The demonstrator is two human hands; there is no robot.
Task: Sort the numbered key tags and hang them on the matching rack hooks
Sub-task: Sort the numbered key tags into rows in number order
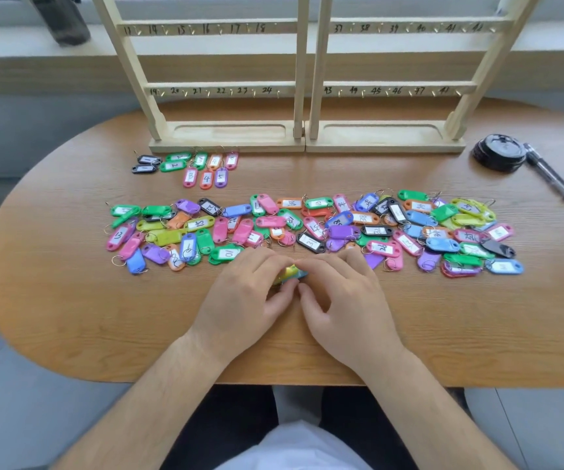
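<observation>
Setting: a person sits at an oval wooden table (pixel 70 300), seen from above over their own forearms.
Left hand (pixel 243 293): rests on the table near its front edge, with the fingers curled in and pinching the held tags.
Right hand (pixel 341 296): close beside the left, fingertips meeting it, with the fingers and thumb also curled onto the held tags.
Held tags (pixel 290 273): a small cluster between the two hands, showing yellow-green and blue plastic. Their numbers are hidden.
Loose tags (pixel 307 225): a wide band of many coloured key tags with handwritten numbers, spread across the middle of the table just beyond the hands.
Sorted tags (pixel 189 167): a small tidy group lying against the left rack's base, with low numbers such as 1, 2 and 4.
Left rack (pixel 226 89): an upright wooden frame whose lower rail is numbered 19 to 24.
Right rack (pixel 399 89): touches the left rack, with an upper rail starting at 37.
Marker pen (pixel 550 174): far right, beside a stack of black round lids (pixel 499 156).
</observation>
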